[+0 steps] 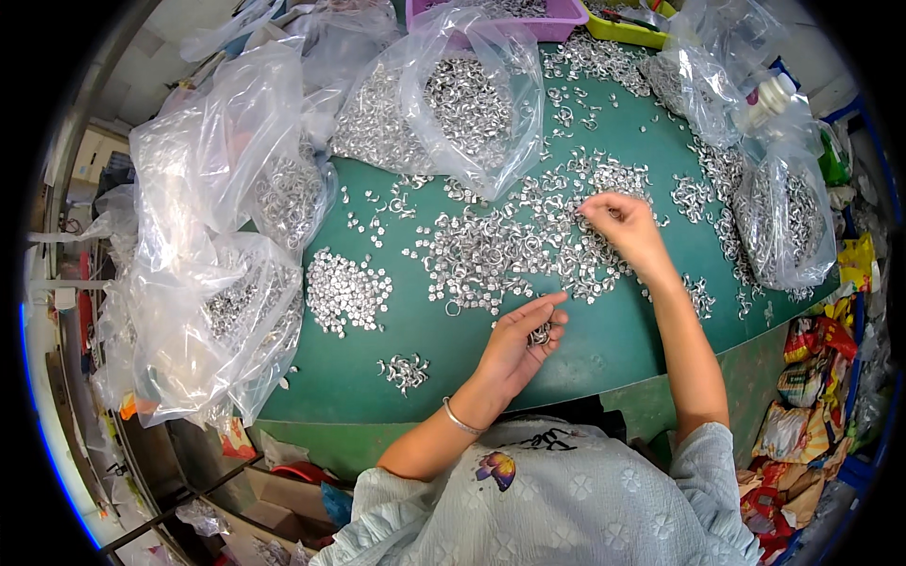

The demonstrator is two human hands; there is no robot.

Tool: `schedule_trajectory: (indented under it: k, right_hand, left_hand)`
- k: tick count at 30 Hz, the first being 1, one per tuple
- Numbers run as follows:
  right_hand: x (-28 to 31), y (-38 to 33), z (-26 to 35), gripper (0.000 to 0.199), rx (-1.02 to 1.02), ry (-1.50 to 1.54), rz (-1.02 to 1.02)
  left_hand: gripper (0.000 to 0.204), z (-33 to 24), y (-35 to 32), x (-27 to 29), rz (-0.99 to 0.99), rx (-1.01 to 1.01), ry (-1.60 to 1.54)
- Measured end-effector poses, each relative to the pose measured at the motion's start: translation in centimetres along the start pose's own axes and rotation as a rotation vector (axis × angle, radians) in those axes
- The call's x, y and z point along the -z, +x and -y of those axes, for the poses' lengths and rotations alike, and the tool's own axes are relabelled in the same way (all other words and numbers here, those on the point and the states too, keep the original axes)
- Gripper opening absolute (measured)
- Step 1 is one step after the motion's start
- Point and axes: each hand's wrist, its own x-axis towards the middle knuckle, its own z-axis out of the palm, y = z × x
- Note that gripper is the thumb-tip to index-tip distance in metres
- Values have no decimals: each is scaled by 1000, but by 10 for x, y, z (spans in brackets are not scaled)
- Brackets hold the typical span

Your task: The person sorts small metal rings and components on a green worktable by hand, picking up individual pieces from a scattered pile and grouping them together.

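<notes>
My left hand (519, 347) is curled palm-up near the table's front edge, with several small silvery metal pieces (540, 334) cupped in its fingers. Farther off and to the right, my right hand (625, 231) reaches over the big loose heap (481, 250) of shiny rings and curved metal parts. Its fingertips are pinched together at the heap's upper right part; what they hold, if anything, is too small to make out. Left of the heap lies a separate pile of small nugget-like pieces (345, 292). Nearer me is a little cluster of curved pieces (404, 374).
Clear plastic bags of metal parts stand at the back (467, 104), left (241, 292) and right (783, 217) of the green table (604, 363). A purple tray (557, 26) and a yellow-green tray (628, 34) sit at the far edge. Colourful packets (793, 434) lie at lower right.
</notes>
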Motion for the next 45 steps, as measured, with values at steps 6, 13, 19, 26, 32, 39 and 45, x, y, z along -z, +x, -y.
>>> schedule_trajectory:
  k: [6,13,19,26,32,39,45]
  right_hand:
    - [-33,1,4,7,173,-717,-129]
    - [-26,-4,4,9,337,-836,-119]
    - [-32,-3,3,8,529,-1131,-124]
    - [-27,-5,8,9,491,-1021,-104]
    - [-28,-2,14,8,373,-868,-140]
    - [-33,4,11,11,398,-978,-30]
    - [-37,4,21,21,455,-1270,93]
  left_hand:
    - [32,0,-2,1,-9,-11,1]
    - [31,1,-1,3,11,-19,-2]
    - [33,2,-1,3,13,-25,-6]
    - [34,1,-3,6,15,-36,-24]
    - [33,2,-3,6,-4,-35,-24]
    - [33,2,-5,8,2,-47,-30]
    - [33,1,-9,6,0,-56,-26]
